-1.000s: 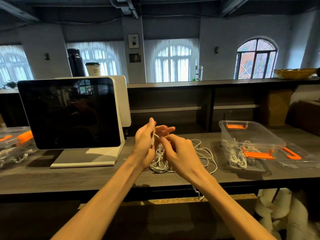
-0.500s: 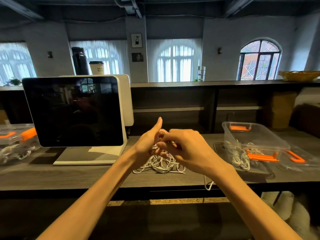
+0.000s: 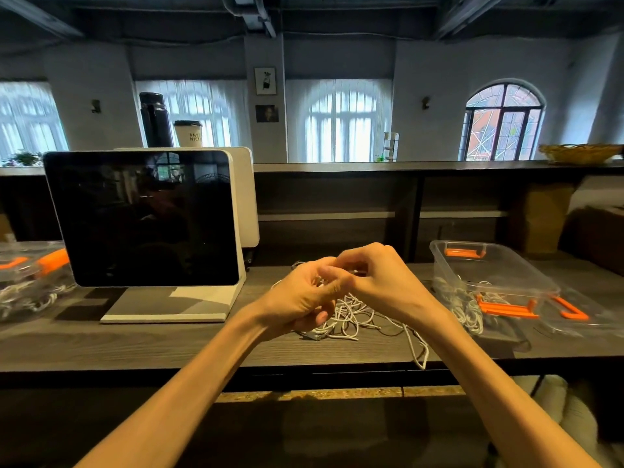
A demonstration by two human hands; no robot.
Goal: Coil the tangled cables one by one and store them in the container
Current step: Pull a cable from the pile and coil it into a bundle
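Note:
A tangle of white cables (image 3: pixel 351 319) lies on the dark wooden counter (image 3: pixel 169 346) in the middle. Just above it my left hand (image 3: pixel 300 298) and my right hand (image 3: pixel 378 282) meet, both with fingers curled round strands of one white cable; a loop trails off to the counter's front edge (image 3: pixel 418 352). The fingertips hide the exact grip. To the right stands a clear plastic container (image 3: pixel 489 265) with orange handles, and several coiled white cables (image 3: pixel 469 309) lie in it.
A dark screen on a white stand (image 3: pixel 141 217) stands at the left. A clear box with orange clips (image 3: pixel 30 271) holding more cables sits at the far left. The container's lid (image 3: pixel 574 315) lies at the right. A raised shelf runs behind.
My hands have closed together over the tangle and sunk a little; the left thumb that stuck up is now folded down. The cable pile has spread slightly to the right.

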